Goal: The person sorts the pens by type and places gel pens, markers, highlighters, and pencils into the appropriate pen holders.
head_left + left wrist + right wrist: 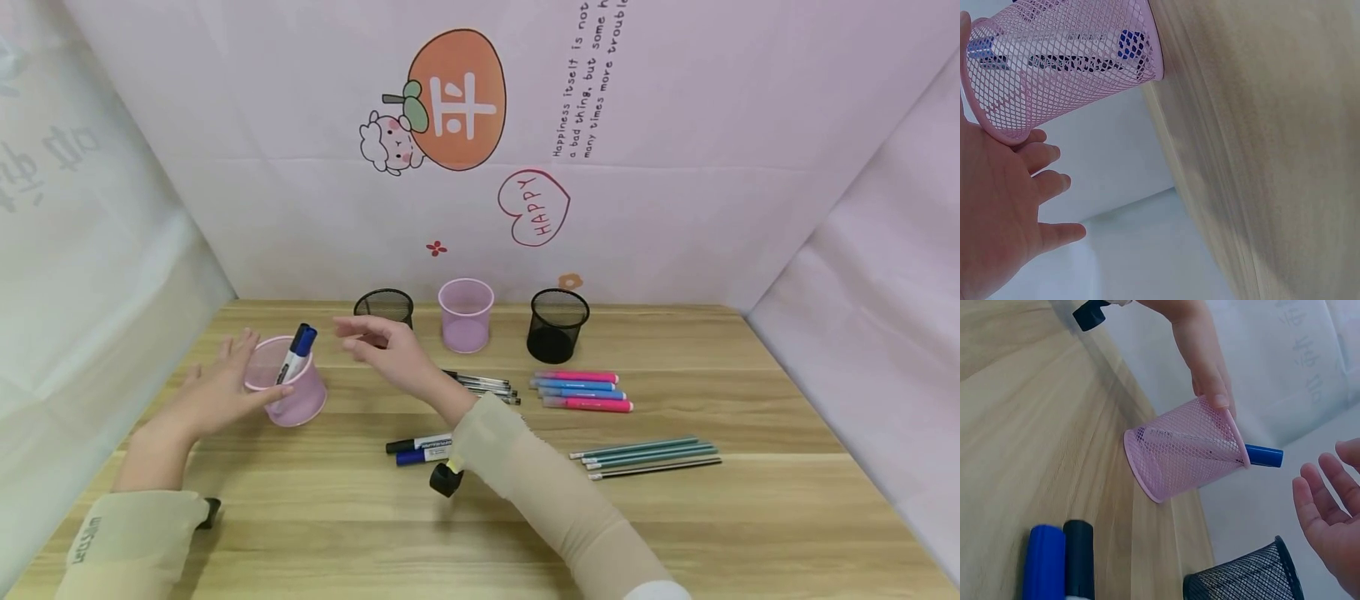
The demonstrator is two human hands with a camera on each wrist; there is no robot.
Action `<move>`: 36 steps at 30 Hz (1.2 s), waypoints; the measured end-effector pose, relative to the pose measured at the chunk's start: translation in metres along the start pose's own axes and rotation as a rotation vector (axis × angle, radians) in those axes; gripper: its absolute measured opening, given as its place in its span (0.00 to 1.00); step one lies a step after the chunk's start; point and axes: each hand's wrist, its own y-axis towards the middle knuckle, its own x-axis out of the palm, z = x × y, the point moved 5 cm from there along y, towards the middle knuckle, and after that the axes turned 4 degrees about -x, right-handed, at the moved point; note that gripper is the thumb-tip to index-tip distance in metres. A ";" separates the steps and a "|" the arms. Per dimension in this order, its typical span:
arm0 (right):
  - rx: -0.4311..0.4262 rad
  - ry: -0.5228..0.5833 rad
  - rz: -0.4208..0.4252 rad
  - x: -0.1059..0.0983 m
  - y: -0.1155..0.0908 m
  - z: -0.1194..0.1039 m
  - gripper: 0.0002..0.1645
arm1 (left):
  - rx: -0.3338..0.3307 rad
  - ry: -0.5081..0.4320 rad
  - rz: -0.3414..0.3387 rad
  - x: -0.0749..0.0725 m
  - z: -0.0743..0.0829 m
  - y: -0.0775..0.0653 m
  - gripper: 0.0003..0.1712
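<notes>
A pink mesh pen cup (300,400) stands upright at the left of the table. Two capped markers, one blue (303,342) and one black, lean inside it with their caps above the rim. My left hand (213,392) holds the cup at its rim, thumb on the near side and fingers on the far side; the left wrist view shows the other fingers (1054,236) spread off the mesh. To the right of the cup, my right hand (390,354) hovers in the air with loosely bent fingers and nothing in them, as the right wrist view (1335,512) also shows.
Along the back stand a black mesh cup (384,304), another pink cup (466,321) and a second black cup (557,333). On the table lie black and blue markers (420,457), clear pens (487,386), pink and blue highlighters (588,405) and several pencils (652,454).
</notes>
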 end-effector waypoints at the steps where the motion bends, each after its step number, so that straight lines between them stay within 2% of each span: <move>1: 0.007 -0.011 -0.009 -0.001 -0.001 0.000 0.21 | 0.003 -0.001 0.001 0.000 0.000 0.000 0.67; 7: 0.039 -0.087 -0.074 -0.007 -0.009 -0.003 0.19 | 0.006 0.005 0.001 0.000 0.001 0.000 0.66; 16: 0.030 -0.192 -0.156 -0.014 -0.021 -0.008 0.18 | 0.013 -0.001 0.001 0.000 0.001 0.000 0.65; 25: -0.029 -0.238 -0.237 -0.025 -0.033 -0.012 0.22 | 0.010 -0.014 0.005 0.000 -0.001 0.001 0.67; 30: 0.003 -0.269 -0.299 -0.031 -0.043 -0.008 0.23 | 0.011 -0.018 0.005 -0.001 -0.001 0.000 0.66; 36: 0.059 -0.373 -0.427 -0.037 -0.059 -0.002 0.24 | 0.006 -0.021 0.008 0.000 0.000 0.000 0.66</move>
